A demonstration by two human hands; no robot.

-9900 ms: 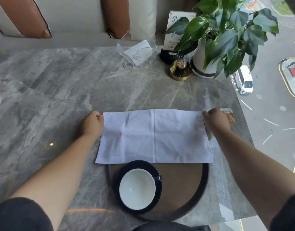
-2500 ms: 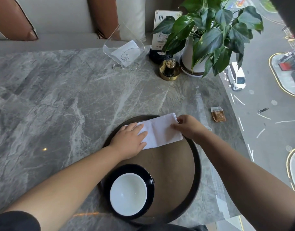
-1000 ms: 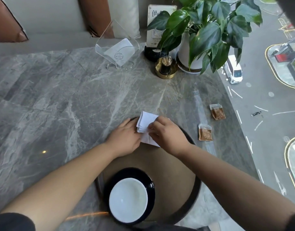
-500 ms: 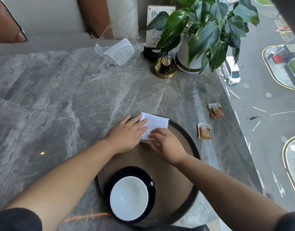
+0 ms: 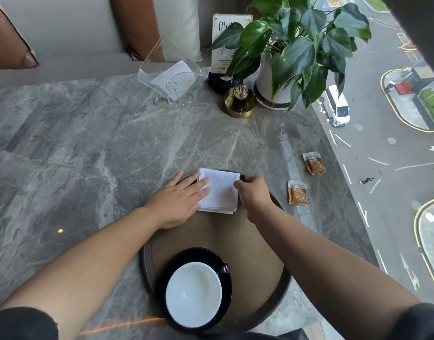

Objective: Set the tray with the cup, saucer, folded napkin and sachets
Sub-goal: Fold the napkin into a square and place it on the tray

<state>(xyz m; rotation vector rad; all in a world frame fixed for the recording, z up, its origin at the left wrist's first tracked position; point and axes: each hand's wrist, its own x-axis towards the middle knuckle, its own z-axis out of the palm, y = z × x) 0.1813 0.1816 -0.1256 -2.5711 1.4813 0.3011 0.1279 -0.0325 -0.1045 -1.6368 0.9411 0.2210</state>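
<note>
Napkin [image 5: 221,190], folded to a small white square of soft layered cloth, lay on the far edge of the round tray [image 5: 282,288], its far corners over the rim. My left hand [image 5: 179,202] rested flat with fingers spread on the napkin's left side; my right hand [image 5: 254,192] pinched its right edge between curled fingers. On the near part of the tray sat one black saucer [image 5: 225,276] with one white cup [image 5: 194,293], glossy and round, upon it. The tray had a dark raised rim and a smooth brown floor. Two sachets lay on the table to the right, off the tray: the nearer sachet [image 5: 297,192] just beside the rim, the farther sachet [image 5: 314,163] well apart near the table's right edge, both brown with pale tops. The table [image 5: 88,148] was grey veined stone, polished. At its far side stood one clear acrylic holder [image 5: 169,77] with paper napkins, one brass toothpick holder [image 5: 240,101], one sign card [image 5: 225,42] and one leafy potted plant [image 5: 292,45] in a white pot. Beyond were cream and tan cushions [image 5: 142,25]; to the right, glass gave onto a street far below.
</note>
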